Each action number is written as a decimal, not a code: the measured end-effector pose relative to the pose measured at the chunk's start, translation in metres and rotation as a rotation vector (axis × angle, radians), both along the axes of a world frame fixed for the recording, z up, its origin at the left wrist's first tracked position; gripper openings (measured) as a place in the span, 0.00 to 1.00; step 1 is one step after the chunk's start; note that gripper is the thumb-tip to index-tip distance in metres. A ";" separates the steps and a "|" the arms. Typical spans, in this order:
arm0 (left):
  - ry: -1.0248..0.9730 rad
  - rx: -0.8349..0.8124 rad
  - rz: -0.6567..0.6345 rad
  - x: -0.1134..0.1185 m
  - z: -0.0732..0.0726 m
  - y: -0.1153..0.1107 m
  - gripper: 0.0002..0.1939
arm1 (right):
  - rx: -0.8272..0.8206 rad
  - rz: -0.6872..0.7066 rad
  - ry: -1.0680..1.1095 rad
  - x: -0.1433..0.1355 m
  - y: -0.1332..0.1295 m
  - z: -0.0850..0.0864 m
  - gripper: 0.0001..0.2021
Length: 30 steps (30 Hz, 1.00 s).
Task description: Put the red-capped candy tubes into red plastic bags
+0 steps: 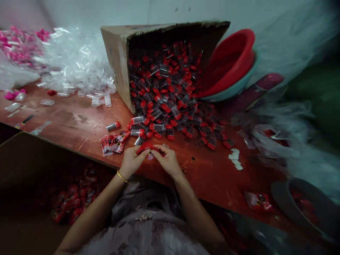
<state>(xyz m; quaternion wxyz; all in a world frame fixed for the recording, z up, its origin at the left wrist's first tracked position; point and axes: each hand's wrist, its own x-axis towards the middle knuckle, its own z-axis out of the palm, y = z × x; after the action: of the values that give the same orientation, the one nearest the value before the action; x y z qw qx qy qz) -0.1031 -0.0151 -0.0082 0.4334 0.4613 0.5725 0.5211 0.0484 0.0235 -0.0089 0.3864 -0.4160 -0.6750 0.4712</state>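
Note:
Both hands meet at the front edge of the red table (207,177). My left hand (132,160) and my right hand (167,160) pinch a small red item (146,146) between them, thumbs nearly touching; its details are blurred. A gold bangle circles my left wrist. Just left of my left hand lies a pile of red printed packets (114,142). Behind the hands, many clear containers with red caps (159,102) spill from a tipped cardboard box (117,60). One such container (113,125) lies apart on the left.
Clear plastic pieces (74,60) and pink pieces (21,47) are heaped back left. Red basin (233,60) leans right of the box. White discs (235,159), a packet (258,202) and a grey bucket (281,194) are on the right. An open carton (32,156) stands below left.

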 end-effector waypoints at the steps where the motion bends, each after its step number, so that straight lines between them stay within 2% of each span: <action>1: 0.028 -0.010 0.006 0.001 -0.001 0.000 0.15 | -0.012 -0.008 0.003 -0.002 -0.001 -0.001 0.13; 5: 0.047 -0.060 0.056 0.002 -0.007 0.005 0.17 | 0.012 -0.062 -0.019 -0.009 -0.007 -0.006 0.17; 9: 0.119 -0.088 0.033 -0.009 -0.009 0.011 0.19 | -0.017 -0.206 -0.002 -0.010 -0.004 -0.013 0.19; 11: 0.343 -0.100 0.027 -0.020 -0.006 0.015 0.20 | -0.069 -0.262 0.024 -0.007 0.000 -0.015 0.19; 14: 0.856 -0.146 0.023 -0.037 0.002 0.022 0.20 | -0.125 -0.271 0.073 -0.004 0.005 -0.018 0.18; 16: 1.127 -0.181 0.009 -0.044 0.006 0.029 0.18 | -0.120 -0.273 0.078 -0.004 0.006 -0.021 0.18; 19: 1.305 -0.168 0.002 -0.049 0.006 0.040 0.21 | -0.078 -0.288 0.048 -0.004 0.005 -0.023 0.19; 22: 1.338 -0.069 0.100 -0.052 0.004 0.049 0.29 | -0.054 -0.323 0.053 -0.004 0.003 -0.025 0.20; 25: 1.272 0.097 0.208 -0.052 0.005 0.046 0.27 | -0.066 -0.373 0.097 -0.003 0.002 -0.025 0.21; 28: 1.019 0.193 0.184 -0.039 0.008 0.031 0.19 | -0.069 -0.359 0.143 -0.004 0.001 -0.022 0.19; 30: 0.704 0.144 0.101 -0.023 0.007 0.020 0.18 | -0.060 -0.323 0.153 -0.007 -0.001 -0.018 0.17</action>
<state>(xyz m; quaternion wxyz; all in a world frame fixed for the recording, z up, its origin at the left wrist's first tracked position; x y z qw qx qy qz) -0.1266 0.0051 -0.0016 0.1498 0.6129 0.6706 0.3902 0.0418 0.0223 -0.0272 0.4946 -0.4933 -0.5536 0.4534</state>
